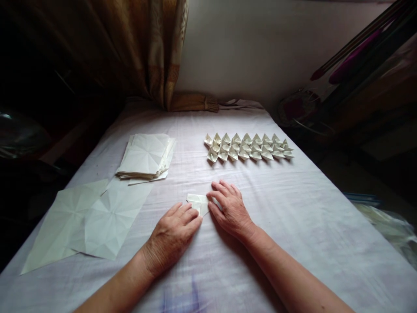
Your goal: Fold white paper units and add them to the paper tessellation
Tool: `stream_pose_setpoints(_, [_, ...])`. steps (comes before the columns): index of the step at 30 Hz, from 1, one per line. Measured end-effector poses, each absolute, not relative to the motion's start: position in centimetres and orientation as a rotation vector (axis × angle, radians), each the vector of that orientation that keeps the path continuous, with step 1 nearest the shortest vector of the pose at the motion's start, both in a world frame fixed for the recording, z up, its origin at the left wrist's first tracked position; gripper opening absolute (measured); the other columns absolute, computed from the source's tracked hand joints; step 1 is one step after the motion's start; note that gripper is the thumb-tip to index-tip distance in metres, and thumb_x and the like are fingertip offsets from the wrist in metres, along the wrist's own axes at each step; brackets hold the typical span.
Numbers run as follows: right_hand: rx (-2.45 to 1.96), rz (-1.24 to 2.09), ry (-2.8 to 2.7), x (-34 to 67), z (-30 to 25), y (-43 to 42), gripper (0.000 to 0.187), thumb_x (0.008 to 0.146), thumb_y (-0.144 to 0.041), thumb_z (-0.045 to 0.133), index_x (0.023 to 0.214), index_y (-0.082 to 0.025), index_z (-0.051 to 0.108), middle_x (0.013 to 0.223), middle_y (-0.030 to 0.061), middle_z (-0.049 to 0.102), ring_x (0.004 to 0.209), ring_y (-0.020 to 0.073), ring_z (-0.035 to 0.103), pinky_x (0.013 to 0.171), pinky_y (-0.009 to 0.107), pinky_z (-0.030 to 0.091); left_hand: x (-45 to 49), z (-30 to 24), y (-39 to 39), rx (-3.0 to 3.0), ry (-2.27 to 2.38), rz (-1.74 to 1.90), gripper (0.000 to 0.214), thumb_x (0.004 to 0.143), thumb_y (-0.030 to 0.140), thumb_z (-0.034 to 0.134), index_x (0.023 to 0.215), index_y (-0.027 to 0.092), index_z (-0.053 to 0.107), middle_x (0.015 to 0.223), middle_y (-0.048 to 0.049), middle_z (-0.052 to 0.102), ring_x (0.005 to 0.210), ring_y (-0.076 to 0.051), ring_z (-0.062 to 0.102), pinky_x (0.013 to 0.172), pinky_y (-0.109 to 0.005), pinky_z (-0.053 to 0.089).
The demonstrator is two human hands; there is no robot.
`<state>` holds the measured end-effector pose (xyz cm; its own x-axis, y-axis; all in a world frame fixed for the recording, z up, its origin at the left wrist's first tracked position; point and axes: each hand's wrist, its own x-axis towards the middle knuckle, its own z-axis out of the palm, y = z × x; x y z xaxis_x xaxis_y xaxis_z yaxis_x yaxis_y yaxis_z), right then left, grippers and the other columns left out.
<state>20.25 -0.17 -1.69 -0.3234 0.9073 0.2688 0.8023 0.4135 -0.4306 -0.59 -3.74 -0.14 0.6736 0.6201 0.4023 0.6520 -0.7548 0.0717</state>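
Grip: left hand (177, 227) lies palm down, fingers close together, fingertips resting on the lower left of a small folded paper (197, 198) at the centre of the frame; no pinch visible. Right hand (230, 209) meets the paper's right edge, fingers slightly spread; whether it pinches that edge cannot be told. Judged as creasing, the step calls for 1 hand pinning the layers while the other presses evenly along the fold, edges aligned. Paper stack (145, 153), upper left, sits well apart from both hands.
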Motion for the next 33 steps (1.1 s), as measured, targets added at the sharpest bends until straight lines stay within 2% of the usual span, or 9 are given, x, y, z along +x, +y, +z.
stream_pose_setpoints(6, [-1.425,0.314,-2.088,20.8,-2.0,0.0,0.008,0.084,-0.021,0.057,0.088,-0.02,0.065,0.126,0.0103,0.064,0.127,0.032,0.048,0.106,0.054,0.033,-1.0,0.3,-2.7,-2.789,-1.045,-0.556,0.022,0.092,0.017,0.05,0.105,0.021,0.068,0.114,-0.0038,0.07,0.116,-0.026,0.059,0.106,-0.048,0.04])
stream_pose_setpoints(14, [-1.457,0.35,-2.068,21.4,-1.2,-0.1,0.012,0.082,-0.02,0.057,0.076,-0.02,0.067,0.122,0.0097,0.067,0.127,0.033,0.049,0.105,0.055,0.033,0.2,0.8,-2.4,-2.75,-1.096,-0.524,0.021,0.091,0.015,0.049,0.104,0.018,0.065,0.11,-0.0056,0.072,0.107,-0.024,0.064,0.103,-0.046,0.041])
stream_pose_setpoints(17, [-1.442,0.388,-2.07,21.3,-1.0,-0.2,0.013,0.081,-0.021,0.058,0.074,-0.021,0.068,0.12,0.0087,0.068,0.126,0.0323,0.05,0.106,0.056,0.032,1.1,0.9,-2.5,-2.732,-1.16,-0.518,0.015,0.092,0.024,0.054,0.102,0.017,0.063,0.104,-0.0066,0.072,0.103,-0.024,0.064,0.101,-0.045,0.042])
stream_pose_setpoints(20, [-1.416,0.444,-2.063,21.4,-1.0,-0.3,0.015,0.08,-0.02,0.058,0.071,-0.022,0.069,0.118,0.0072,0.07,0.125,0.0313,0.052,0.106,0.056,0.032,1.8,1.0,-2.3,-2.702,-1.193,-0.494,0.019,0.091,0.035,0.058,0.097,0.017,0.062,0.098,-0.0071,0.07,0.096,-0.024,0.064,0.099,-0.045,0.042])
stream_pose_setpoints(25, [-1.386,0.531,-2.062,21.5,-1.1,-0.2,0.015,0.079,-0.017,0.057,0.074,-0.023,0.07,0.116,0.0052,0.071,0.126,0.0305,0.051,0.108,0.058,0.03,2.5,1.1,-1.6,-2.657,-1.067,-0.462,0.031,0.096,0.044,0.048,0.081,0.018,0.058,0.078,-0.0039,0.065,0.077,-0.021,0.061,0.087,-0.041,0.044])
stream_pose_setpoints(28, [-1.369,0.574,-2.058,21.5,-1.0,-0.2,0.015,0.078,-0.016,0.057,0.075,-0.023,0.07,0.117,0.0047,0.071,0.127,0.0304,0.051,0.108,0.058,0.029,2.4,1.0,-1.1,-2.635,-0.923,-0.45,0.032,0.099,0.038,0.043,0.078,0.017,0.056,0.069,-0.0014,0.06,0.066,-0.018,0.057,0.073,-0.036,0.043])
stream_pose_setpoints(33, [-1.341,0.633,-2.059,22.0,-0.9,0.1,0.018,0.08,-0.013,0.054,0.076,-0.023,0.069,0.115,0.0039,0.071,0.125,0.0284,0.053,0.108,0.058,0.029,1.7,1.3,-1.1,-2.612,-0.861,-0.43,0.02,0.096,0.01,0.043,0.084,0.016,0.057,0.067,0.0003,0.06,0.061,-0.014,0.057,0.067,-0.031,0.042])
